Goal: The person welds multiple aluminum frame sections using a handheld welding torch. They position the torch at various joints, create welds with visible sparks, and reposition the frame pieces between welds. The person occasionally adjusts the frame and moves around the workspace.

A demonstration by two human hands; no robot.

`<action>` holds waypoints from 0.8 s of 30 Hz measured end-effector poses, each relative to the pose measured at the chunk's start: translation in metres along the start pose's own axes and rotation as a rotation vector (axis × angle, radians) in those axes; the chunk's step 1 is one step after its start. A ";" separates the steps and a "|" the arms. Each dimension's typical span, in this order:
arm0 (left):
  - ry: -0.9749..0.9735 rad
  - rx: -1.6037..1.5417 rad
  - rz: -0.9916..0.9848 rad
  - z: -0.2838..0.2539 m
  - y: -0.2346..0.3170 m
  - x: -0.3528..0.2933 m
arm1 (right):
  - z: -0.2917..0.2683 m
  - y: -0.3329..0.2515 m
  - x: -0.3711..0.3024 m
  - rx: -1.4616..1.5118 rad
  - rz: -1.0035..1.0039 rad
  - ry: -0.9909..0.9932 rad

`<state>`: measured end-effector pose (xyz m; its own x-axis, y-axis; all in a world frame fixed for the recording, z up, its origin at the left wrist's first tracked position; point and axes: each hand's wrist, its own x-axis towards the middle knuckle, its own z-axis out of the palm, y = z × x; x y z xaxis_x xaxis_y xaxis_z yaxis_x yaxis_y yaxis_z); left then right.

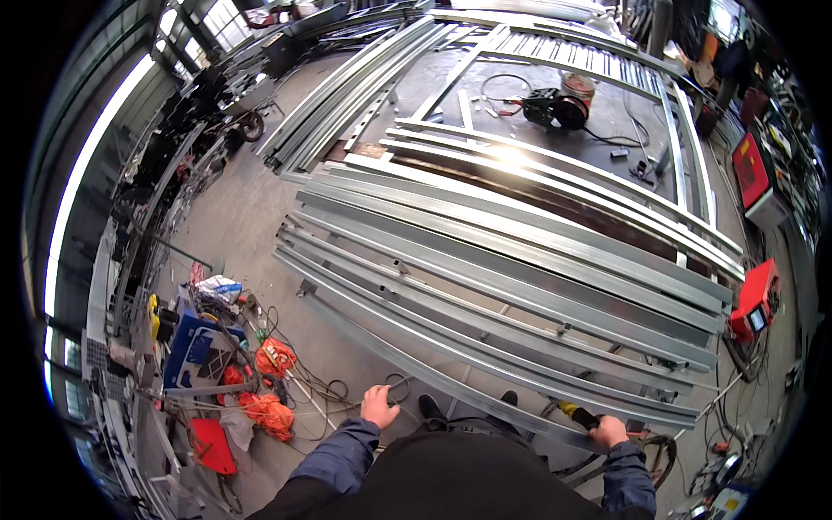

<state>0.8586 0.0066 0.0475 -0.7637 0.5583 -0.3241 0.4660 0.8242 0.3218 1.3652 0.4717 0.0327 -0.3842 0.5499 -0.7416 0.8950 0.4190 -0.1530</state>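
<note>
Toward half past four, a yellow-and-black tool (568,410) was gripped by the right hand (610,431) near the front rail (485,404), apparently being positioned; steadying seemed needed from the loose, empty left hand (379,407)

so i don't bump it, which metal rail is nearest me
The front rail of the row, ending by your right hand; the others lie beyond it.
</note>
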 end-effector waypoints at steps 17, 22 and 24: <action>-0.350 -0.732 -0.198 -0.005 -0.127 0.040 | -0.015 -0.188 -0.177 0.189 -0.093 0.273; -0.378 -0.912 -0.206 -0.043 -0.166 0.045 | -0.040 -0.260 -0.218 0.316 -0.207 0.197; -0.441 -0.915 -0.175 -0.056 -0.174 0.046 | -0.042 -0.309 -0.230 0.501 -0.209 0.172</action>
<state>0.7172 -0.1165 0.0263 -0.4703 0.5750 -0.6695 -0.2953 0.6124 0.7333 1.1675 0.2458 0.2781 -0.5584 0.6197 -0.5515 0.7781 0.1607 -0.6072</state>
